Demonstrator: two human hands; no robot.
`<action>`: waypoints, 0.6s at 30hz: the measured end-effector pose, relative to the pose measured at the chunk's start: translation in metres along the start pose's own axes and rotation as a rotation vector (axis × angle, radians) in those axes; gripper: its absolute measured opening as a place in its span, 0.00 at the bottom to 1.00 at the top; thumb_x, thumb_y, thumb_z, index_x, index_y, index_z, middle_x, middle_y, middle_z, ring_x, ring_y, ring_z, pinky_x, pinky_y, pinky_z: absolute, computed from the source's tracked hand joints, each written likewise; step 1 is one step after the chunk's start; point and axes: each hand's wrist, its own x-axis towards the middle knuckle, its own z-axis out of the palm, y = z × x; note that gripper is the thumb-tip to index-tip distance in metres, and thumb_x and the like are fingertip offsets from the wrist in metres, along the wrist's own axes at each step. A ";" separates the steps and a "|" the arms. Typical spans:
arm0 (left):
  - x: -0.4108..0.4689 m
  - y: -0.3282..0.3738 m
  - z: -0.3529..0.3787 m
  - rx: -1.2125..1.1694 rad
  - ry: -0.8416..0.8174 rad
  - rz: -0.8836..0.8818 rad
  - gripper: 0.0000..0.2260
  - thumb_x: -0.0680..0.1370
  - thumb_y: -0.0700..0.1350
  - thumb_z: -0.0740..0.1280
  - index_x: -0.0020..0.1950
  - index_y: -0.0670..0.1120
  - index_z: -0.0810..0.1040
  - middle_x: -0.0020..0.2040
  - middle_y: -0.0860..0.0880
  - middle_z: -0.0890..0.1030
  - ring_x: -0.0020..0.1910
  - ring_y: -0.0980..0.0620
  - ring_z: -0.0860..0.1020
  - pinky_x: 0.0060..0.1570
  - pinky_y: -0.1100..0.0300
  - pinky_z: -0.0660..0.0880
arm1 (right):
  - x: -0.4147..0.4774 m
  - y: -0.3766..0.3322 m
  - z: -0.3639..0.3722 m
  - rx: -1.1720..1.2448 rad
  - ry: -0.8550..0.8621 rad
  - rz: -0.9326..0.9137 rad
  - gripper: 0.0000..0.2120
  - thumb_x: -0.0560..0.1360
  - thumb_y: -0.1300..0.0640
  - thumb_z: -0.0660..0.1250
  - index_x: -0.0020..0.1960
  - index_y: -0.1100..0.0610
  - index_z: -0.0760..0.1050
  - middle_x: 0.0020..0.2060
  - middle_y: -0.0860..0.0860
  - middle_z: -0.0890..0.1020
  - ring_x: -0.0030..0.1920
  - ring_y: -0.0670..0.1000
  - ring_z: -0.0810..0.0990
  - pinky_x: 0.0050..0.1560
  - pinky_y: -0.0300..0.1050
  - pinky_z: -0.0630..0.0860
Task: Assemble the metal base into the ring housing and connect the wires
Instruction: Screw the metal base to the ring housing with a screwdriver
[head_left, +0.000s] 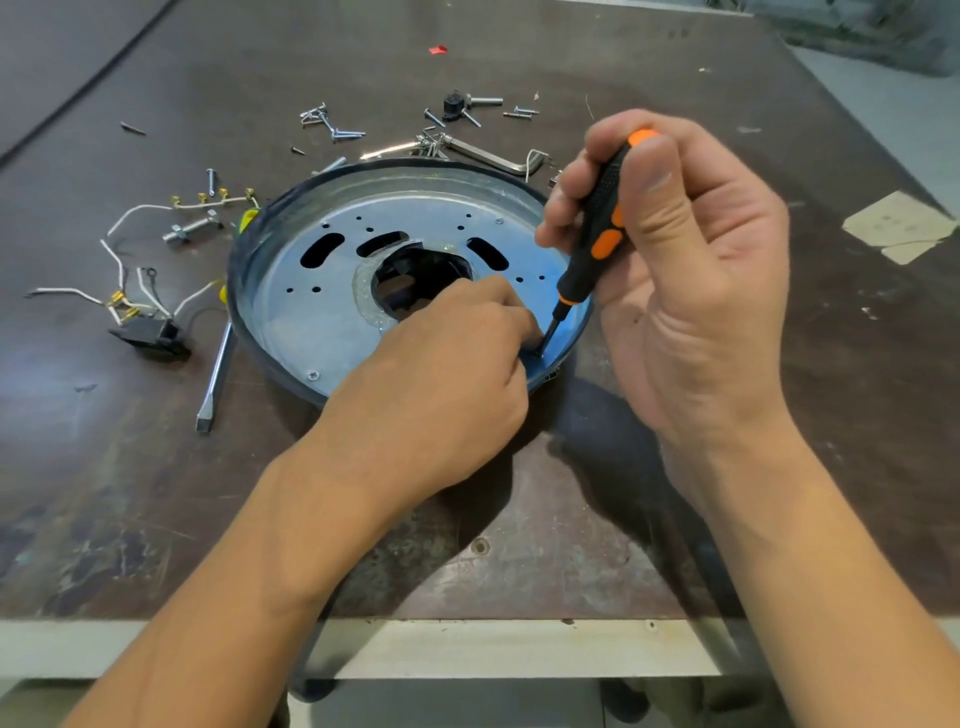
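A round metal base (332, 312) with slots and a central hole lies inside a dark ring housing (244, 332) on the table. My right hand (691, 270) grips a black and orange screwdriver (597, 228), its tip down at the base's near right edge. My left hand (447, 364) rests on the base, its fingertips pinching something small at the screwdriver tip; the item itself is hidden. A seated screw (312, 375) shows at the near left rim. White wires (119, 260) with brass terminals and a black switch block (150, 335) lie left of the housing.
Loose screws (332, 124) and a hex key (493, 158) are scattered behind the housing. A flat screwdriver (215, 379) lies at its left side. A black knob (454, 104) sits at the back. Tape patches (898, 223) are at the right. The table's front edge (467, 621) is close to me.
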 end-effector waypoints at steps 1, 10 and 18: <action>0.000 0.000 0.000 0.000 -0.001 0.002 0.17 0.78 0.42 0.55 0.61 0.51 0.78 0.59 0.56 0.73 0.61 0.53 0.71 0.58 0.47 0.73 | 0.000 0.000 0.001 0.010 0.014 -0.009 0.06 0.81 0.62 0.61 0.52 0.63 0.75 0.40 0.54 0.80 0.40 0.56 0.79 0.41 0.55 0.74; 0.000 -0.001 -0.001 -0.026 0.001 0.001 0.18 0.79 0.41 0.55 0.62 0.51 0.80 0.60 0.57 0.74 0.62 0.55 0.70 0.60 0.47 0.73 | 0.018 -0.021 -0.023 0.342 0.198 -0.066 0.05 0.84 0.64 0.54 0.50 0.62 0.67 0.38 0.56 0.74 0.32 0.51 0.71 0.34 0.45 0.68; -0.002 -0.002 -0.001 -0.015 0.025 0.040 0.16 0.79 0.43 0.56 0.57 0.52 0.82 0.58 0.57 0.76 0.60 0.56 0.71 0.58 0.52 0.73 | 0.021 -0.042 -0.093 -0.671 0.086 0.190 0.04 0.75 0.57 0.72 0.42 0.54 0.79 0.30 0.51 0.76 0.26 0.48 0.67 0.26 0.39 0.63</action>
